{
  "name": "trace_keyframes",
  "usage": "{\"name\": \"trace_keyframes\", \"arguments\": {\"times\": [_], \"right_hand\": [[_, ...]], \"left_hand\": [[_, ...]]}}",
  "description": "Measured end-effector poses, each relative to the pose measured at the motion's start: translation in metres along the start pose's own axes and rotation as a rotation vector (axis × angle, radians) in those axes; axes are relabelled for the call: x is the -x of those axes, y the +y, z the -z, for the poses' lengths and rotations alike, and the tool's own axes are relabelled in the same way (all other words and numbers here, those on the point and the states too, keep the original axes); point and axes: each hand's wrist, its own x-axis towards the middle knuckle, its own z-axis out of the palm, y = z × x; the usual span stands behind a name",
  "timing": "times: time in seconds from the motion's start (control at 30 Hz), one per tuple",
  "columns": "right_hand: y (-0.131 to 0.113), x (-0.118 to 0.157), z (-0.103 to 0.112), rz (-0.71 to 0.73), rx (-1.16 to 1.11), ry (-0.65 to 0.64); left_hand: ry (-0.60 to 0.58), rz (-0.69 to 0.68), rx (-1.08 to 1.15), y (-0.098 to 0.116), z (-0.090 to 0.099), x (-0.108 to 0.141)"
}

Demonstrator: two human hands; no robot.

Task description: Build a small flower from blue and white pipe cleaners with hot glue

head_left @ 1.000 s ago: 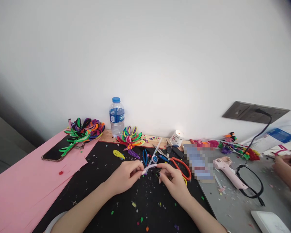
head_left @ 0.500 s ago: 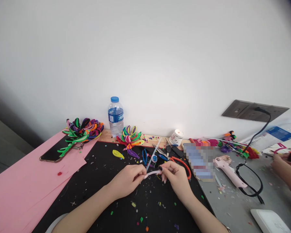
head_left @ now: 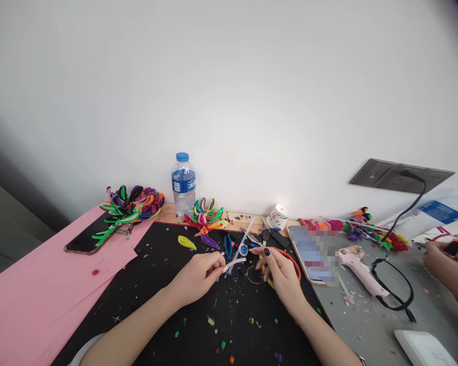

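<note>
My left hand (head_left: 203, 273) pinches a short pale pipe cleaner (head_left: 236, 262) between thumb and fingertips. The pipe cleaner's far end points right and hangs free over the black mat (head_left: 198, 325). To the right, my right hand (head_left: 280, 269) has its fingers apart, with no visible hold on anything. Beneath its fingers lie a yellow strip (head_left: 267, 280), partly hidden, and a thin ring (head_left: 254, 277). Just past the fingertips are a round blue piece (head_left: 243, 249) and a translucent stick (head_left: 248, 230). An orange-red loop (head_left: 295, 265) curves behind the right hand.
Pipe-cleaner flowers (head_left: 204, 217), a water bottle (head_left: 183, 185) and a paper cup (head_left: 278, 217) stand along the wall. A phone (head_left: 309, 254), a pink glue gun (head_left: 362, 272) and a black cable (head_left: 408, 284) lie right. Another person's hand (head_left: 442, 262) is at far right.
My right hand has let go of the pale pipe cleaner's right end, opened its fingers and moved slightly right. My left hand keeps its pinch and has shifted a little left.
</note>
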Motion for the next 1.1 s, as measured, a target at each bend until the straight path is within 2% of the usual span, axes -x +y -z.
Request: {"name": "trace_keyframes", "arguments": {"times": [0.17,0.3,0.37,0.47,0.53,0.73,1.0,1.1], "right_hand": [[0.000,-0.001,-0.001,0.010,-0.001,0.004],[-0.004,-0.001,-0.001,-0.036,0.035,0.007],[-0.007,0.001,-0.003,-0.065,-0.019,-0.064],[-0.009,0.006,-0.010,-0.113,-0.170,-0.235],[-0.010,0.009,-0.014,-0.149,-0.279,-0.288],[-0.014,0.012,-0.020,-0.224,-0.483,-0.287],[-0.013,0.012,-0.022,-0.239,-0.509,-0.324],[-0.015,0.010,-0.019,-0.220,-0.567,-0.261]], "left_hand": [[0.009,-0.003,0.023,0.001,0.000,0.000],[0.008,-0.010,0.059,0.003,-0.001,0.001],[-0.005,-0.019,0.071,0.005,-0.002,0.002],[-0.049,-0.032,0.103,0.007,-0.006,0.003],[-0.079,-0.040,0.135,0.009,-0.008,0.005],[-0.120,-0.042,0.187,0.013,-0.014,0.006],[-0.173,-0.058,0.209,0.015,-0.016,0.007],[-0.135,-0.041,0.205,0.015,-0.015,0.006]]}}
